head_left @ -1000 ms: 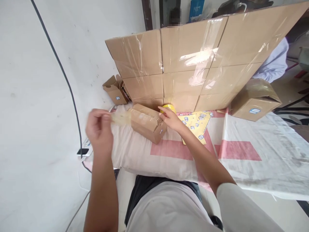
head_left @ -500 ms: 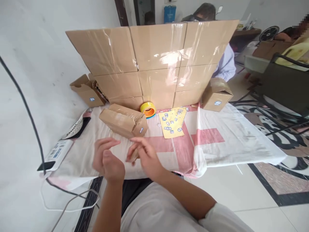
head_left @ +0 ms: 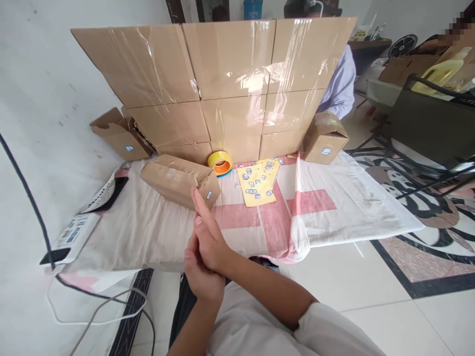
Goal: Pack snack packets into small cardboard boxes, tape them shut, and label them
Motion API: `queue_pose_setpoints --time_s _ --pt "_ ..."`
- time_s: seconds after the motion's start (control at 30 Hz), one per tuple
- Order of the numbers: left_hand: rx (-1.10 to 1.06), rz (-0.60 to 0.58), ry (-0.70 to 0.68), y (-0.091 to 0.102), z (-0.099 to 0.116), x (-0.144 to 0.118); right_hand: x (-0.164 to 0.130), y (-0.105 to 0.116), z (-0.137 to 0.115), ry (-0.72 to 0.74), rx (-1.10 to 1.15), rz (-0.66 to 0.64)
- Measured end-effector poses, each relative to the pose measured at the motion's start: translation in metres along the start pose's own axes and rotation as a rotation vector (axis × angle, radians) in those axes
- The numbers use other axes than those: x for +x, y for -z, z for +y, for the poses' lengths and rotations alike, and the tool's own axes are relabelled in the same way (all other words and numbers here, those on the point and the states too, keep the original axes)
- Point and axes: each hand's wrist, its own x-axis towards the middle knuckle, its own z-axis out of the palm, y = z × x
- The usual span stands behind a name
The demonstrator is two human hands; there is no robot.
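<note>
Cardboard box, long, brown, glossy with tape, one small label on its end, lies on wrinkled cloth beyond the hands, unmoved since half a second ago; left hand and right hand, apart then, now press palm to palm, the right held straight; I cannot tell whether they enclose anything; one round yellow tape roll rests near the box; one flat yellow sheet bears many small patches.

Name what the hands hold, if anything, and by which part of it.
It cannot be told: the left hand and right hand are pressed together, hiding anything between them; no held thing shows.
</note>
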Motion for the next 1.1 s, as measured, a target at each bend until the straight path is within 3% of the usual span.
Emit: queue_pose_setpoints --time_s 0.1,0.17,0.23,0.37,0.53,0.6,0.77,0.93,1.03,1.1 --pt "0.013 0.041 -0.138 -0.004 0.018 0.023 -0.019 0.001 0.0 0.093 -0.078 -0.158" --pt "0.107 -0.06 -0.145 -0.005 0.029 0.037 -0.031 0.001 -0.001 0.154 -0.122 -0.217" --pt "0.181 -0.193 -0.099 -0.006 0.034 0.038 -0.036 0.002 -0.002 0.205 -0.151 -0.186" --pt "0.215 -0.292 0.014 -0.001 0.015 0.004 -0.023 0.01 -0.006 0.141 -0.101 -0.105" --pt "0.154 -0.346 0.163 0.004 -0.012 -0.046 -0.008 0.025 -0.005 -0.013 -0.044 0.169" --pt "0.142 -0.311 0.168 0.001 -0.01 -0.042 -0.017 0.025 -0.005 -0.013 -0.056 0.175" --pt "0.129 -0.189 0.099 -0.002 -0.005 -0.017 -0.04 0.021 -0.007 -0.002 -0.134 -0.149" --pt "0.081 -0.308 0.212 -0.004 -0.012 -0.018 -0.035 0.026 -0.005 -0.1 -0.07 0.037" --pt "0.067 -0.153 0.063 -0.012 -0.008 -0.001 -0.049 0.025 -0.004 -0.089 -0.145 -0.111" --pt "0.094 -0.175 0.114 -0.014 -0.011 -0.002 -0.055 0.028 -0.005 -0.154 -0.128 -0.13"
